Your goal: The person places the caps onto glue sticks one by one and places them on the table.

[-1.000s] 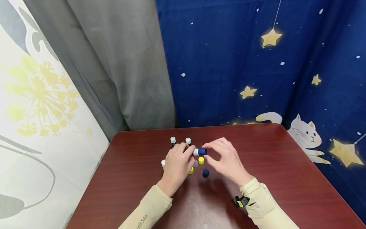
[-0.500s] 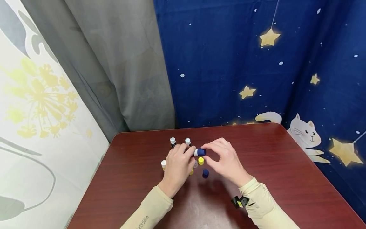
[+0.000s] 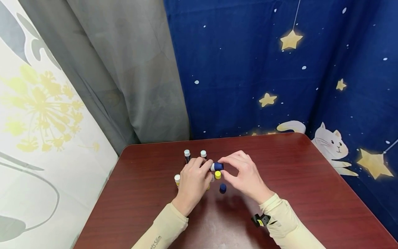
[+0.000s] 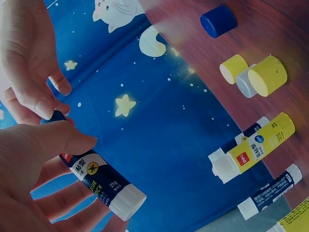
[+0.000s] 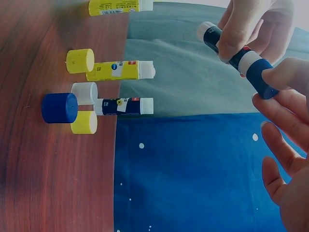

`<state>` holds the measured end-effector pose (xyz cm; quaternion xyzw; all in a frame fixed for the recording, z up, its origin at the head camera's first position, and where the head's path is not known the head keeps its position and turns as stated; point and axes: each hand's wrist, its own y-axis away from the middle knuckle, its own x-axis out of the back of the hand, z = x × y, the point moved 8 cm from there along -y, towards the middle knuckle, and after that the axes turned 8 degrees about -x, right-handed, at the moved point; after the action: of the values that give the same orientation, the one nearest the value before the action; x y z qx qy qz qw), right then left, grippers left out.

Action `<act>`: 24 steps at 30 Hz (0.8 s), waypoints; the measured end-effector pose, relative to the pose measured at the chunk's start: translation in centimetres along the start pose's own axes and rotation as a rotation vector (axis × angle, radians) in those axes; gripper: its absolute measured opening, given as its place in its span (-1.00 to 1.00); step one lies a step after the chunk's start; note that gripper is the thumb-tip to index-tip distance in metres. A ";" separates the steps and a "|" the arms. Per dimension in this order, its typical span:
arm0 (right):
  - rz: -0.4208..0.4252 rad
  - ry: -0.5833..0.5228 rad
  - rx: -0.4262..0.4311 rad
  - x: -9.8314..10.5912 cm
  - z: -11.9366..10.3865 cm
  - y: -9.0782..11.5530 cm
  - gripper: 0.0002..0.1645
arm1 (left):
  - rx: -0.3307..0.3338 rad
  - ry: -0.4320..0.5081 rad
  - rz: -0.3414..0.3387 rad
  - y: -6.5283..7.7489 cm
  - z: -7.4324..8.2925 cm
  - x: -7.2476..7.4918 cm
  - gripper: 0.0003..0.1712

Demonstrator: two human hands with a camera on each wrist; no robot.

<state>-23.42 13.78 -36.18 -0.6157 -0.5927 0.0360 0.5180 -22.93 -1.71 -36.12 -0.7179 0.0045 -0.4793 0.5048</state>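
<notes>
My left hand [image 3: 193, 181] grips a navy glue stick [image 5: 232, 57] by its barrel, holding it tilted above the table. Printed lettering and a white end show on that stick in the left wrist view. Thumb and fingers of my right hand [image 3: 245, 174] pinch the blue cap [image 5: 260, 78] at the stick's other end, beside a white collar. Below the hands, a loose blue cap [image 3: 223, 188] and a yellow cap [image 3: 218, 175] lie on the table. Another yellow cap [image 4: 267, 76] and a pale cap [image 4: 246, 82] are mostly hidden behind my left hand in the head view.
Uncapped glue sticks stand around my left hand: two navy ones [image 3: 187, 156] with white tops at the back, and a yellow one [image 3: 177, 180] at the left. Another yellow stick [image 5: 116, 70] shows in the wrist views. Curtains hang behind the reddish-brown table [image 3: 298, 193].
Both hands keep their hold on the glue stick and its cap, almost in place. The head view has shifted slightly; the loose caps and standing sticks stay where they were.
</notes>
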 end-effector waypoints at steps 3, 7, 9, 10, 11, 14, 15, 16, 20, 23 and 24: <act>-0.003 -0.002 -0.005 0.0 -0.1 0.0 -0.63 | 0.000 -0.002 0.000 0.1 0.0 0.0 -0.70; -0.003 -0.004 -0.009 0.1 -0.2 0.0 -0.62 | -0.005 -0.007 0.007 0.1 0.1 0.1 -0.70; -0.001 -0.004 -0.007 0.1 -0.2 0.0 -0.62 | -0.009 -0.009 0.009 0.1 0.1 0.1 -0.71; 0.002 -0.004 -0.005 0.1 -0.3 0.0 -0.62 | -0.011 -0.010 0.010 0.1 0.1 0.1 -0.71; 0.004 -0.003 -0.004 0.1 -0.3 0.0 -0.62 | -0.013 -0.011 0.010 0.1 0.2 0.1 -0.71; 0.011 -0.002 0.002 0.2 -0.3 0.0 -0.62 | -0.015 -0.013 0.009 0.1 0.1 0.2 -0.70; 0.013 -0.002 0.005 0.1 -0.3 0.0 -0.62 | -0.015 -0.014 0.009 0.1 0.1 0.2 -0.70; 0.014 -0.001 0.008 0.1 -0.3 -0.1 -0.62 | -0.015 -0.015 0.009 0.1 0.1 0.2 -0.70; 0.014 0.000 0.019 0.1 -0.5 0.0 -0.61 | -0.014 -0.016 0.008 0.1 0.2 0.3 -0.71; 0.008 0.000 0.018 0.0 -0.5 0.0 -0.61 | -0.012 -0.017 0.007 0.2 0.2 0.3 -0.71; 0.005 0.000 0.016 0.0 -0.5 0.0 -0.61 | -0.012 -0.017 0.007 0.3 0.2 0.3 -0.71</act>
<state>-23.07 13.45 -36.00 -0.6130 -0.5908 0.0422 0.5228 -22.46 -1.83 -36.10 -0.7250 0.0056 -0.4716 0.5020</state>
